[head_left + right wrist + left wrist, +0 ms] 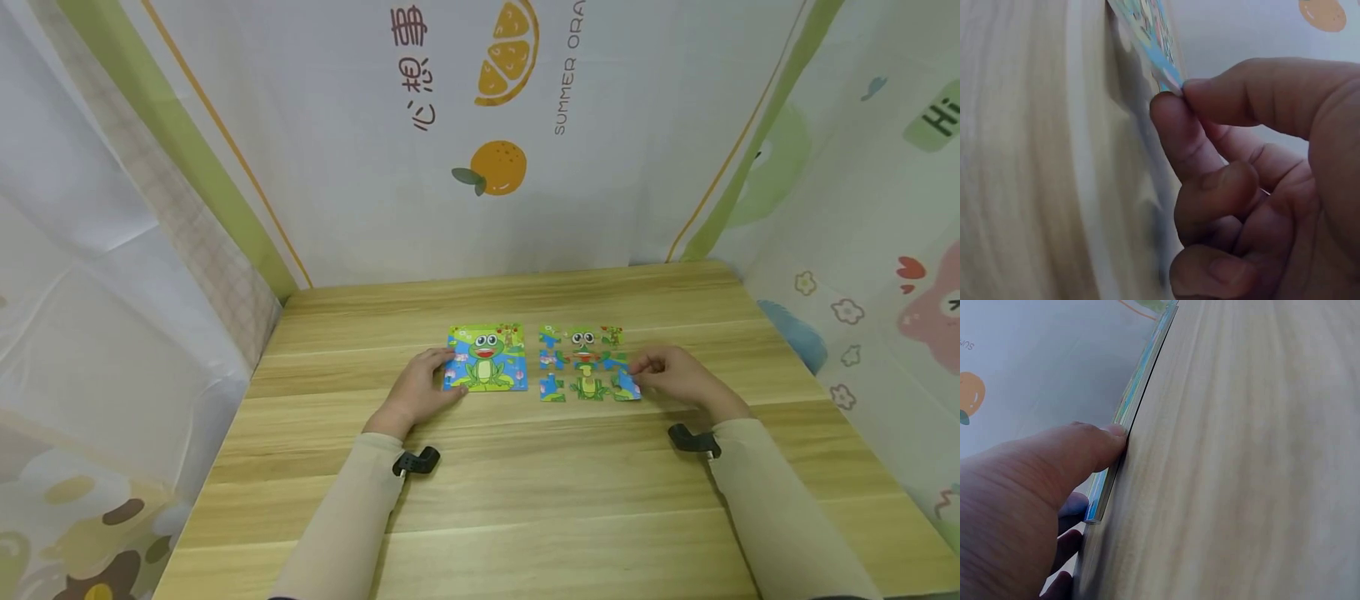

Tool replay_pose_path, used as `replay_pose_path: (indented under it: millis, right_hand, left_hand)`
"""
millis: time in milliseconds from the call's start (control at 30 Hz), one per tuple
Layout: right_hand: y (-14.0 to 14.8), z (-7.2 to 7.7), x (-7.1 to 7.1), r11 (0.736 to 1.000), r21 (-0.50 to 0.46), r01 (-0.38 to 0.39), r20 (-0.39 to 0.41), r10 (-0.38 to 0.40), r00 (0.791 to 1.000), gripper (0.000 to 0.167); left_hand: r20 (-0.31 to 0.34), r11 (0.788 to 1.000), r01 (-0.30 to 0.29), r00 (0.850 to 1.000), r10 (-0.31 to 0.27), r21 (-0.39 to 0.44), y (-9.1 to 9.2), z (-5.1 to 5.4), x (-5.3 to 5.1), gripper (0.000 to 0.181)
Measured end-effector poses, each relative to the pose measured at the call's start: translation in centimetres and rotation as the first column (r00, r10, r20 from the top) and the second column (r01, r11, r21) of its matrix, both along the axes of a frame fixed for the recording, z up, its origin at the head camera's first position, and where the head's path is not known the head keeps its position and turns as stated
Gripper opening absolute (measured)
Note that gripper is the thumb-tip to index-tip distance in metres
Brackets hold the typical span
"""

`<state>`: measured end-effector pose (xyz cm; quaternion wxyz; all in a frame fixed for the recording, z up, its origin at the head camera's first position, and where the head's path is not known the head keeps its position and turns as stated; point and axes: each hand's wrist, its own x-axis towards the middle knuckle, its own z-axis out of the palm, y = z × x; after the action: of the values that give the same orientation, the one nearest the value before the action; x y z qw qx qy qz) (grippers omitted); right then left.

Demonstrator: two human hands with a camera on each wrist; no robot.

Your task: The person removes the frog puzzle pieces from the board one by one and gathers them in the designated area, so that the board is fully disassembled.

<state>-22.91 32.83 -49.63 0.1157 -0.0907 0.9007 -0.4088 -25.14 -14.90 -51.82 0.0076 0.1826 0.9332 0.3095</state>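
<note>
A square frog picture board (486,358) lies flat on the wooden table. My left hand (425,387) holds it at the left side, thumb (1107,447) against the near edge and the other fingers around the left edge. To its right, several separated jigsaw pieces (587,389) lie in loose rows that form a matching frog with gaps between them. My right hand (671,375) pinches the lower-right puzzle piece (627,387) by its corner between thumb and index finger. In the right wrist view that piece (1163,70) is tilted, its edge raised off the table.
The wooden table (525,500) runs up to a white printed curtain (360,192) at the back. More printed cloth (862,275) hangs along the right, and a pale curtain (97,275) along the left. Each wrist carries a small black camera (417,461).
</note>
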Motion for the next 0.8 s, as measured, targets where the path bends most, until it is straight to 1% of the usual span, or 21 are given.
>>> replay_pose_path:
  millis: [167, 400, 633, 800]
  right_hand:
    - [0.04, -0.28, -0.05, 1.000, 0.018, 0.004, 0.005, -0.004, 1.000, 0.014]
    - [-0.25, -0.15, 0.02, 1.000, 0.031, 0.004, 0.010, -0.004, 1.000, 0.014]
    - [-0.37, -0.41, -0.09, 0.999, 0.032, 0.008, 0.003, -0.008, 1.000, 0.012]
    - [-0.44, -0.38, -0.10, 0.999, 0.033, 0.012, -0.003, -0.012, 1.000, 0.012]
  left_hand:
    - [-0.007, 1.000, 0.005, 1.000, -0.005, -0.007, -0.06, -0.20, -0.10, 0.075]
    - [0.001, 1.000, -0.003, 1.000, 0.003, -0.006, -0.04, -0.12, 0.00, 0.074]
    - [-0.024, 1.000, 0.004, 1.000, -0.004, -0.003, -0.10, -0.28, -0.04, 0.073]
    - [-0.028, 1.000, 0.004, 1.000, -0.004, 0.001, -0.11, -0.33, -0.13, 0.073]
